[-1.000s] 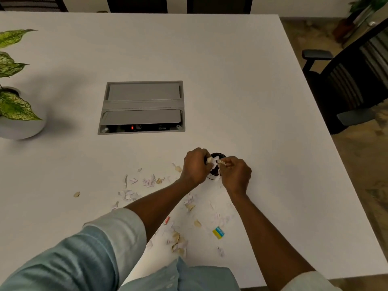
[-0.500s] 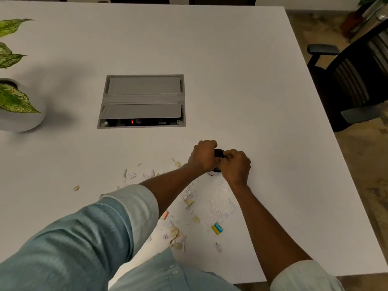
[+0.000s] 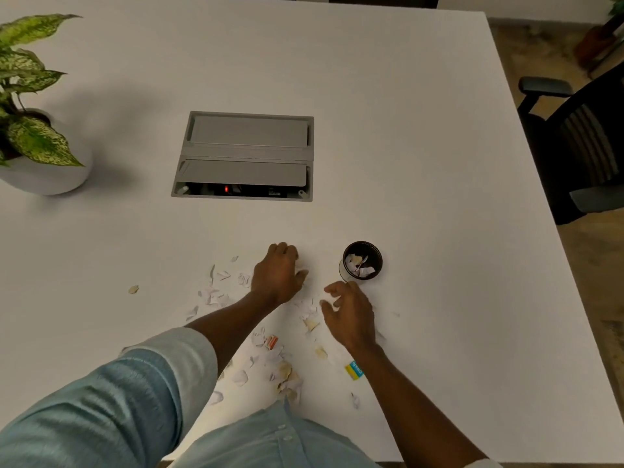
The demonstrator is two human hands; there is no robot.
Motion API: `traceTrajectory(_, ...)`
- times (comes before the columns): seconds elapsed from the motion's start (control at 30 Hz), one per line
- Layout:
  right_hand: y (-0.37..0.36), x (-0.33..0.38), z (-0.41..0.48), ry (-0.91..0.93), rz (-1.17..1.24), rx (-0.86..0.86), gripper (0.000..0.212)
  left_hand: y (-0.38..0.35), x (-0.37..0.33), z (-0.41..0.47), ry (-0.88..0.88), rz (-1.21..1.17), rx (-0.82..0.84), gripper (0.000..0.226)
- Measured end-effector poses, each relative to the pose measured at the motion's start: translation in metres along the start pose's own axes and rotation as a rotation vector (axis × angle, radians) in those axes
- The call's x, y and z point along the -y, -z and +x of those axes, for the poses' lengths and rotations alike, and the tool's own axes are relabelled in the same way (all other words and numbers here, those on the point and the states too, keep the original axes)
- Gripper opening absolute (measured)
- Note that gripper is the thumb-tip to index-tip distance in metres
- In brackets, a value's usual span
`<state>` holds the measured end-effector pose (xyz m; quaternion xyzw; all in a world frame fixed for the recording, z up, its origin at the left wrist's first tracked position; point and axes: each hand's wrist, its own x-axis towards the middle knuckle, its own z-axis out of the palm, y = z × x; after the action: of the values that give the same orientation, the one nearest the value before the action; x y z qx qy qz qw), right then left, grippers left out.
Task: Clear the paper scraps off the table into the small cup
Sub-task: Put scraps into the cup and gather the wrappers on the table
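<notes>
1. Paper scraps [image 3: 287, 373] lie scattered on the table [image 3: 439, 197], nearest the body.
2. The right hand [image 3: 349, 314] hangs above the scraps, its fingers loosely curled and spread, gripping nothing.
3. The left hand [image 3: 278, 275] is palm down with its fingers bent under. I cannot tell whether they pinch a scrap.
4. The small cup [image 3: 362, 261] stands upright just beyond the right hand, with scraps inside.

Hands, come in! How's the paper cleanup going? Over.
Left hand knuckles-up among paper scraps, grip hidden. Right hand loose, empty, near small cup. Few scraps in cup, many on table. Nothing blocking cup.
</notes>
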<state>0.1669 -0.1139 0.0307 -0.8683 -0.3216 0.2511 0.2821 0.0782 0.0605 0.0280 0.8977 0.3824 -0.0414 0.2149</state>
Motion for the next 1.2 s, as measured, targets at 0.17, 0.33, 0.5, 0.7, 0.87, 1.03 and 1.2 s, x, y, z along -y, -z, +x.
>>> traceTrajectory(0.17,-0.025,-0.016,-0.009,-0.046,-0.26,0.193,0.095,-0.018,0.032,-0.019,-0.008,0.195,0.173,0.099)
traceTrajectory(0.33,-0.038,-0.024,-0.002,-0.057,-0.302,0.3,0.127,-0.031,0.03,-0.022,-0.175,0.19,0.26,0.115)
traceTrajectory(0.5,-0.05,-0.021,0.007,0.053,-0.363,0.289,0.104,-0.039,0.024,-0.014,-0.268,0.235,0.3,0.099)
traceTrajectory(0.7,-0.055,-0.022,0.009,0.182,-0.387,0.239,0.045,-0.049,0.032,-0.025,-0.323,0.155,0.274,0.044)
traceTrajectory(0.87,-0.056,-0.026,0.005,0.264,-0.378,0.194,0.02,-0.051,0.031,-0.037,-0.305,0.144,0.232,0.024)
traceTrajectory(1.03,-0.045,-0.027,0.004,0.183,-0.264,0.113,0.018,-0.044,0.025,-0.043,-0.288,0.066,0.143,0.022)
traceTrajectory(1.2,-0.012,-0.016,0.006,0.07,-0.03,-0.089,0.017,-0.021,-0.002,-0.039,-0.228,-0.19,-0.026,0.016)
